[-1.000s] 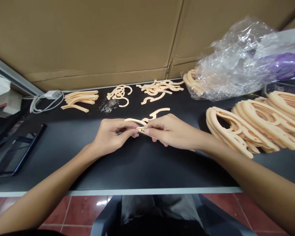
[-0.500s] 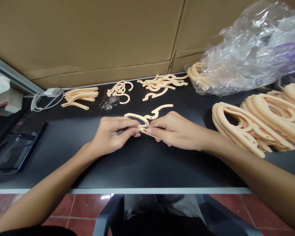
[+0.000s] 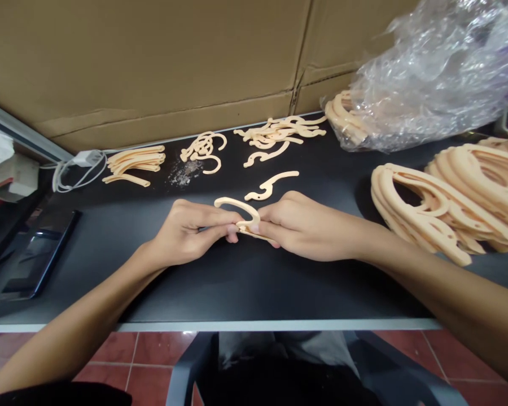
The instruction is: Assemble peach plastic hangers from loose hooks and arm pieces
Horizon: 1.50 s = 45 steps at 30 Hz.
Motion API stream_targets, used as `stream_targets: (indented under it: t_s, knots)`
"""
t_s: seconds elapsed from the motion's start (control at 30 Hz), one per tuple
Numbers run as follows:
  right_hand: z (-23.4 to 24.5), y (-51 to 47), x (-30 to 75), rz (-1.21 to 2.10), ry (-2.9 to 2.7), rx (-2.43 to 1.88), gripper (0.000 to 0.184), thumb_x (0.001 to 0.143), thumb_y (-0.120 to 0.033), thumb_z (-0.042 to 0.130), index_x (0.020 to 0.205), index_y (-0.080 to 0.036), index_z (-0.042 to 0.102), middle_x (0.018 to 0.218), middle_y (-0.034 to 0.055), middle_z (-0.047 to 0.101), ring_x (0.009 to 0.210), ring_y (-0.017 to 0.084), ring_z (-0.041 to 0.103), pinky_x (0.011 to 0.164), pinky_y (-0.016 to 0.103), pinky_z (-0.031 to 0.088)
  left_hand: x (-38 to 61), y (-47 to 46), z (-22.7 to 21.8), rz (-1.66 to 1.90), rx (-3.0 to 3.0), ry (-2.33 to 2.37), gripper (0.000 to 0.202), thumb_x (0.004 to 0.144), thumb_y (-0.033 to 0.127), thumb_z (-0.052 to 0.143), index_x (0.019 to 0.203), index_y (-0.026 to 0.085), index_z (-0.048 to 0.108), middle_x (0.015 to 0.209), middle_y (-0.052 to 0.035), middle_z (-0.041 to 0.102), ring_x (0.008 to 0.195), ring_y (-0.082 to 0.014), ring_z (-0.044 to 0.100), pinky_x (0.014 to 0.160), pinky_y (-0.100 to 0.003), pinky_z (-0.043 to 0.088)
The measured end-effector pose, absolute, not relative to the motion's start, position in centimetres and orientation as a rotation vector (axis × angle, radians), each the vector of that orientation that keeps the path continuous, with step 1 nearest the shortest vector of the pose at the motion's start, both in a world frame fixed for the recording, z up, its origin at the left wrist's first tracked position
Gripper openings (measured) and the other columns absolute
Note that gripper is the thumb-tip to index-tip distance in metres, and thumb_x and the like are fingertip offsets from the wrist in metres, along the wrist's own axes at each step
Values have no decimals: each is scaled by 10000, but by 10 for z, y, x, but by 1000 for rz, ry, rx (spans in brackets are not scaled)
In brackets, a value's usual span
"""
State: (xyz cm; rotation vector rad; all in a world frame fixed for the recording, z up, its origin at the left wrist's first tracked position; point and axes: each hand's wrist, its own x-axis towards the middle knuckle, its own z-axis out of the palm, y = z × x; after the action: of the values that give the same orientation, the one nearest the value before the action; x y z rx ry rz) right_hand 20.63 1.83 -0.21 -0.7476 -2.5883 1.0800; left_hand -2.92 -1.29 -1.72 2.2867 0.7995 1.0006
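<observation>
My left hand (image 3: 190, 232) and my right hand (image 3: 305, 226) meet above the black table, just in front of my body. Between their fingertips they pinch a curved peach plastic hook piece (image 3: 237, 207), and a flat part of it shows below the loop. Fingers hide the place where the two hands join on it. A separate S-shaped peach plastic piece (image 3: 271, 186) lies on the black tabletop (image 3: 254, 293), just beyond my hands and apart from them.
Large peach plastic hanger-shaped pieces (image 3: 423, 214) lie stacked at the right, beside a crumpled clear plastic bag (image 3: 432, 73). Several small piles (image 3: 133, 163) of peach pieces lie along the back, against cardboard (image 3: 152, 62). A phone (image 3: 38, 254) and white cable (image 3: 80, 166) sit left.
The view has drifted, shifting the table contents up and left. The hook piece now stands clearer of the S-shaped piece, and my hands still hold it together.
</observation>
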Motion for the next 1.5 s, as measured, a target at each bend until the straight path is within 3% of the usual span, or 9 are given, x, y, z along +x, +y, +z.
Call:
stream_targets:
  t_s: [0.43,0.73,0.87,1.03,1.2,1.33,1.5]
  knots:
    - [-5,19,209,1192,-2625,-718,345,1014,-257,439,697,-189,558,564,-48,473,532,96,418,587,279,284,-23,-15,-6,780,2134,860,198,910,170,690,1034,253,820,737,-23,795,608,-144,751,603,-197,611]
    - [-1,22,208,1420,-2398,-769,372,985,-238,489,626,-175,566,492,-60,494,467,74,451,528,238,311,-21,-17,-16,932,2179,948,150,905,194,696,977,229,822,812,-36,809,647,-157,764,627,-226,640]
    - [-2,22,209,1590,-2286,-855,363,978,-278,496,644,-167,585,517,-46,549,422,74,497,479,223,339,-19,-17,-19,988,2225,999,145,872,193,743,1002,198,807,771,-28,799,633,-141,744,619,-204,603]
    - [-3,21,208,1625,-2258,-895,286,961,-298,528,768,-144,672,623,-22,632,429,72,540,463,213,372,-15,-17,-17,929,2184,1055,80,887,225,727,844,175,772,687,-11,758,577,-108,674,553,-179,519]
    - [-5,22,203,1378,-2037,-1012,285,935,-281,561,696,-151,646,624,-12,632,470,80,573,487,216,395,-16,-19,-15,1052,1904,1135,70,838,242,779,842,172,788,758,-34,782,630,-135,711,599,-210,567]
    - [-6,28,204,1138,-1682,-1139,242,910,-313,595,734,-161,662,635,10,653,473,104,565,494,246,422,-21,-12,-15,1202,1509,1113,147,784,274,831,874,164,795,671,-26,747,587,-147,700,607,-251,594]
    - [-7,33,209,912,-1679,-1181,254,912,-345,593,729,-189,674,649,31,667,558,145,568,563,296,430,-36,5,-6,1354,1094,957,184,694,282,868,787,157,769,642,-3,676,565,-89,612,566,-199,539]
